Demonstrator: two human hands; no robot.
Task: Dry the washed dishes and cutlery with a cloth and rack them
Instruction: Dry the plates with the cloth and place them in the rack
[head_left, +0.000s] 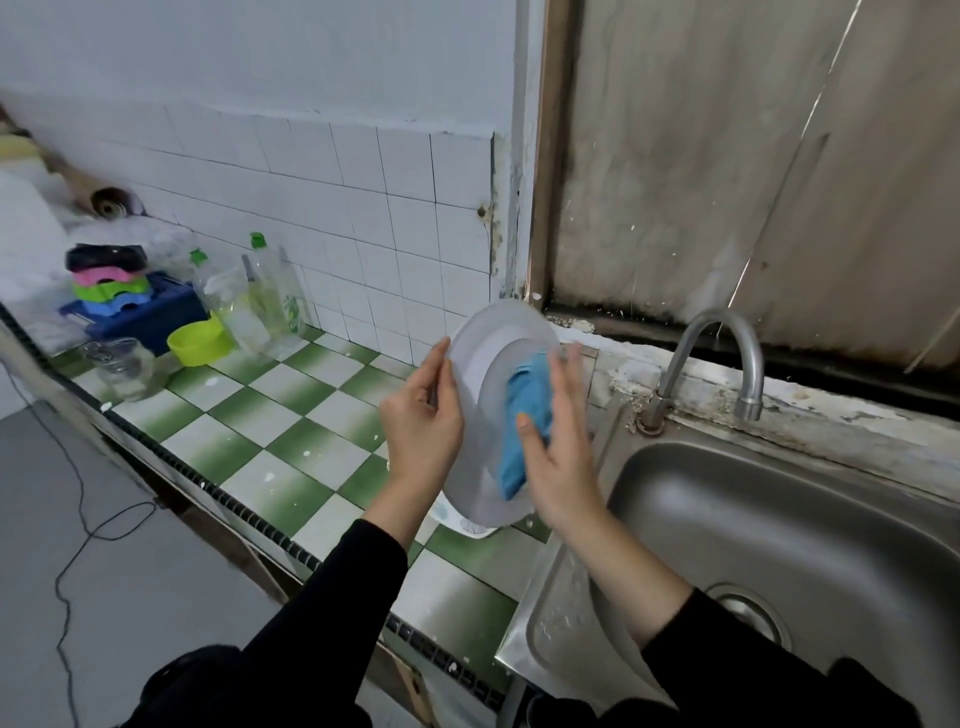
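I hold a white plate (485, 364) nearly upright above the counter, just left of the sink. My left hand (423, 421) grips the plate's left rim, fingers curled behind it. My right hand (558, 441) presses a blue cloth (524, 415) flat against the plate's face, thumb on the cloth and fingers fairly straight. Below the plate, another white dish (470, 525) peeks out on the counter.
A steel sink (779, 545) with a curved tap (717, 358) lies to the right. At the far left of the green-and-white tiled counter (270, 415) stand a blue rack (150, 317) with coloured items, a yellow-green bowl (200, 340), a glass jar (122, 366) and clear bottles (270, 296).
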